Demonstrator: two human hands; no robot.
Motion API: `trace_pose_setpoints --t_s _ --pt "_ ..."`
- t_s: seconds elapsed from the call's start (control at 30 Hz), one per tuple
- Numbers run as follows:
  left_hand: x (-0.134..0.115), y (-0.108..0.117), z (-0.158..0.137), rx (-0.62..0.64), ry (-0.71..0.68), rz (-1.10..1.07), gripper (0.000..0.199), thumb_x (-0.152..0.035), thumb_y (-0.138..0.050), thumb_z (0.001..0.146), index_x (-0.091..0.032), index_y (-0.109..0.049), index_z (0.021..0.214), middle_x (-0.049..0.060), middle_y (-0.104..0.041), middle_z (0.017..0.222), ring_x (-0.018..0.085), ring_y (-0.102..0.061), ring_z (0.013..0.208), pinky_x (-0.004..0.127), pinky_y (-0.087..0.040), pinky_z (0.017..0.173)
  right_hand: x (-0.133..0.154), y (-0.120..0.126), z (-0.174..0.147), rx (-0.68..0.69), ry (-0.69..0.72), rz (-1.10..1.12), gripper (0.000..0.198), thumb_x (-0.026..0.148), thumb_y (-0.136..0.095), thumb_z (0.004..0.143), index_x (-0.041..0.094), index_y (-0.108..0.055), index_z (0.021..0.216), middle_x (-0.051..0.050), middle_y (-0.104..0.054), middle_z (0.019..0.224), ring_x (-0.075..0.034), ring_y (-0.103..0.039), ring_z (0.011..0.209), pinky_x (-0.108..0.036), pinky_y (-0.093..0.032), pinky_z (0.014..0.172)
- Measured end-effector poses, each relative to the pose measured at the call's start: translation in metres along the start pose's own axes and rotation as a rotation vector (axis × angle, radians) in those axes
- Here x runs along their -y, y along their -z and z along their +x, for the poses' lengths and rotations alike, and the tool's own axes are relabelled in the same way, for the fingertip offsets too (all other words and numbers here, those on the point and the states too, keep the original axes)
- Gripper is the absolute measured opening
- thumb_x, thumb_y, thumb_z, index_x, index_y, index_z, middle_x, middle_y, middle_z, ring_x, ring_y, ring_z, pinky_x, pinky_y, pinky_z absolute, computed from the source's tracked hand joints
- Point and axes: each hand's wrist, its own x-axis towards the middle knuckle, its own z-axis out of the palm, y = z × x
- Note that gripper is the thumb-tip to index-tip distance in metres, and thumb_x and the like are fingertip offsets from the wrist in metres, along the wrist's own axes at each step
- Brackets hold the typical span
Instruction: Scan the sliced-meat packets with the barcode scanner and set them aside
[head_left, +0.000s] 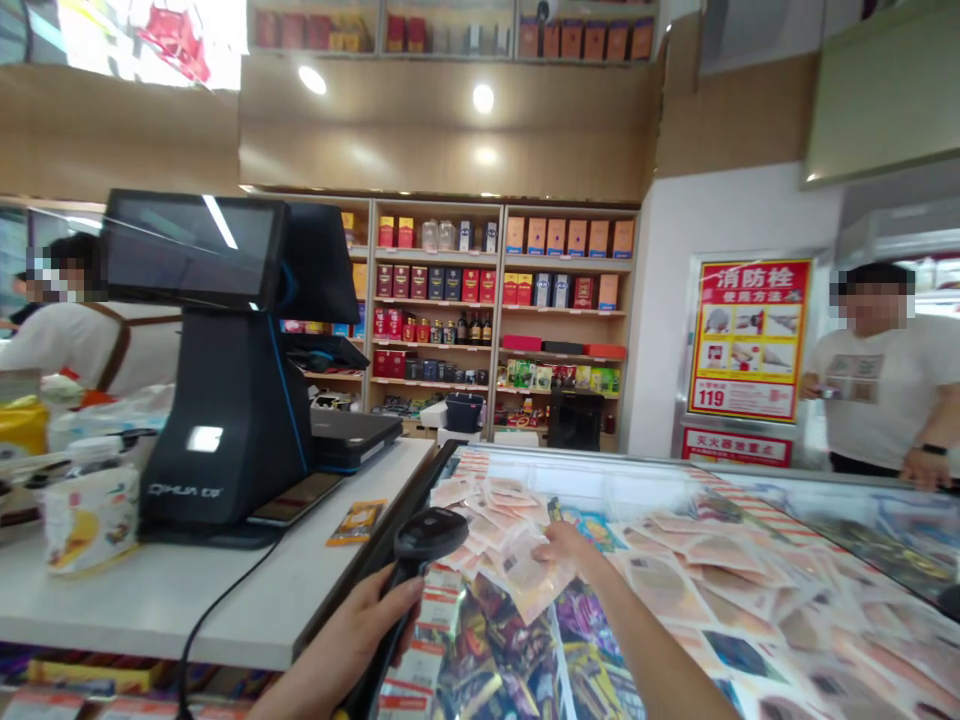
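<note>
My left hand point(379, 612) is wrapped round the handle of a black barcode scanner point(431, 533), whose head points up and to the right. My right hand point(564, 548) reaches over the glass-topped display case and pinches the edge of a flat, pale clear packet point(529, 580). Beneath and behind it lies a pile of similar flat packets point(499, 500) with pinkish-orange contents. The scanner head is just left of the pinched packet, apart from it. A second spread of flat packets point(720, 570) covers the right part of the case.
A dark point-of-sale terminal point(225, 420) stands on the white counter point(247, 610). Near it lie a phone point(296, 500), an orange snack packet point(356, 522) and a cable point(232, 590). Wrapped sweets point(510, 650) fill the case compartments. One person point(881, 390) stands right, another point(112, 340) left.
</note>
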Motion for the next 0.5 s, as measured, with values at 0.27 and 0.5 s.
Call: trace_pose_setpoints --t_s 0.27,0.5 --pt "-0.023 -0.002 -0.016 -0.047 0.040 0.008 0.035 -0.052 -0.053 0.060 -0.018 -0.043 0.056 -0.006 -0.043 0.043 0.008 -0.038 0.040 0.017 -0.030 0.038 0.041 0.059 -0.027 -0.103 0.149 0.785 0.023 0.033 -0.058 0.053 0.016 -0.051 0.067 0.003 -0.056 0.055 -0.011 -0.051 0.051 -0.021 -0.037 0.048" --pt "-0.023 -0.009 -0.018 0.029 -0.038 0.020 0.035 -0.051 -0.049 0.065 -0.017 -0.044 0.058 -0.005 -0.042 0.043 0.006 -0.035 0.041 0.017 -0.029 0.040 0.048 0.044 -0.019 -0.284 0.222 0.887 0.036 0.049 -0.051 0.058 0.018 -0.047 0.075 -0.004 -0.063 0.074 -0.019 -0.058 0.069 -0.026 -0.043 0.057"
